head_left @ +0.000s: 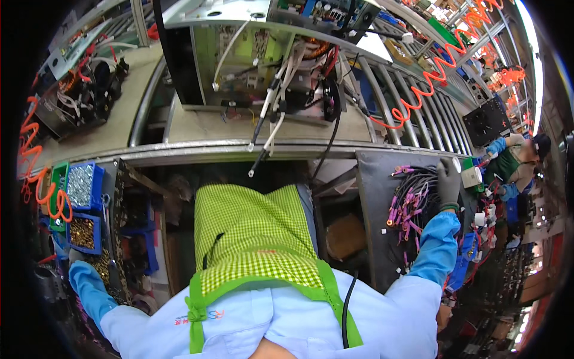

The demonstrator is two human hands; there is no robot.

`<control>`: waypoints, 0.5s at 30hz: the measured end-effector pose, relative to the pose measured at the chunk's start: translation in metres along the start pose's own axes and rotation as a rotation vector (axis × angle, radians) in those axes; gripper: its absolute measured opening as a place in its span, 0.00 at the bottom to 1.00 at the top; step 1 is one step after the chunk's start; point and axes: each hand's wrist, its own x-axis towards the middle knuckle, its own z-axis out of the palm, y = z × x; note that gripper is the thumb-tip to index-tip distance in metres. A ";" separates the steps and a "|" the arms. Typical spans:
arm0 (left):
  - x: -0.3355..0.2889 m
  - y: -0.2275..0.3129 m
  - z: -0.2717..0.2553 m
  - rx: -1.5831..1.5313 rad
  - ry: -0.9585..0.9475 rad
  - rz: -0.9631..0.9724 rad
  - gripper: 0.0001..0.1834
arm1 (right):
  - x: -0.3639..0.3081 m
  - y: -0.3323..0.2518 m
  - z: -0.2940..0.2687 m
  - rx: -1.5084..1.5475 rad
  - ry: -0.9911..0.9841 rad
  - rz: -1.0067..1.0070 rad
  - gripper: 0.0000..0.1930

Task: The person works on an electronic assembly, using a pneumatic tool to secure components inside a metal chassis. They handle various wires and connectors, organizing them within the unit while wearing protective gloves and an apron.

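My right hand [448,182], in a grey glove with a blue sleeve, reaches out to the right onto a dark side tray [373,239]. It lies over the end of a bundle of black wires with purple and pink connectors [409,197], which fans out from under the fingers. My left hand [75,257] is low at the far left, dim and mostly hidden. It is beside a blue bin of brass parts [82,232]; I cannot make out its fingers. A green checked apron [257,239] covers my front.
An open metal chassis [257,60] with circuit boards and loose cables sits on a roller conveyor [418,113] ahead. A blue bin of silver screws [84,185] stands at the left. Orange coiled hoses [436,72] hang overhead. Another person [514,158] works at the right.
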 end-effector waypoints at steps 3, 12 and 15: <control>-0.010 -0.013 -0.004 -0.029 0.015 -0.020 0.19 | -0.007 -0.001 0.039 0.033 -0.174 0.017 0.19; -0.043 0.002 0.013 -0.268 0.087 -0.222 0.19 | 0.093 -0.105 0.183 -0.074 -0.277 -0.229 0.23; -0.056 -0.097 -0.091 -0.178 0.607 -0.156 0.24 | 0.134 -0.111 0.273 -0.078 -0.380 -0.153 0.31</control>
